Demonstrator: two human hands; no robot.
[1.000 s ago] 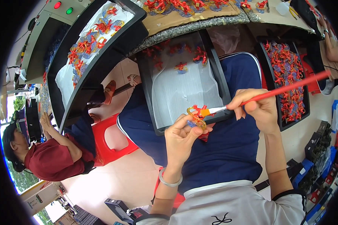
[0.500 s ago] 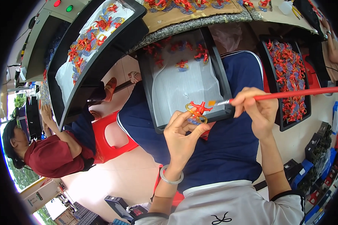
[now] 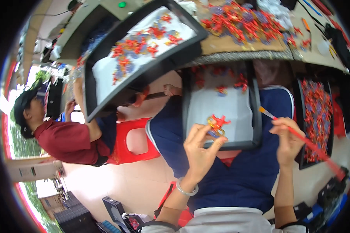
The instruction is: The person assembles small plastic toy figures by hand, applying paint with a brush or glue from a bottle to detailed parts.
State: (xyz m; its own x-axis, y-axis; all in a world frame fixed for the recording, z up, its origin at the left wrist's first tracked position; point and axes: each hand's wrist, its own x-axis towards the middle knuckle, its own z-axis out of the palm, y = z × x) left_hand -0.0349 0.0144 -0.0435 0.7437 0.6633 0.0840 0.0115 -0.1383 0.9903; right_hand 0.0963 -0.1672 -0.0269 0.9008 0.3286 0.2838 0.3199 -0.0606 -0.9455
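Observation:
Between its thumb and fingers my left hand (image 3: 200, 151) pinches a small figurine (image 3: 219, 122) with a red body, a yellow ring and a blue base. My right hand (image 3: 287, 139) grips a slim paintbrush (image 3: 311, 145) by its red handle. The brush's yellowish tip points up and left, apart from the figurine and to the right of the tray's edge. Beneath the figurine, a black tray (image 3: 237, 110) lined with white sheet rests at my lap. Several similar figurines (image 3: 221, 91) lie towards its far end.
Another lined black tray (image 3: 105, 83) of figurines stands at the upper left. A heap of figurines (image 3: 241, 23) covers part of the workbench ahead. To my right is a full black tray (image 3: 317, 116). A person in a dark red shirt (image 3: 66, 145) sits at the left.
The brush tip has moved away from the figurine to the right, and its handle now slants down to the right. My left hand still holds the figurine. The whole view has shifted.

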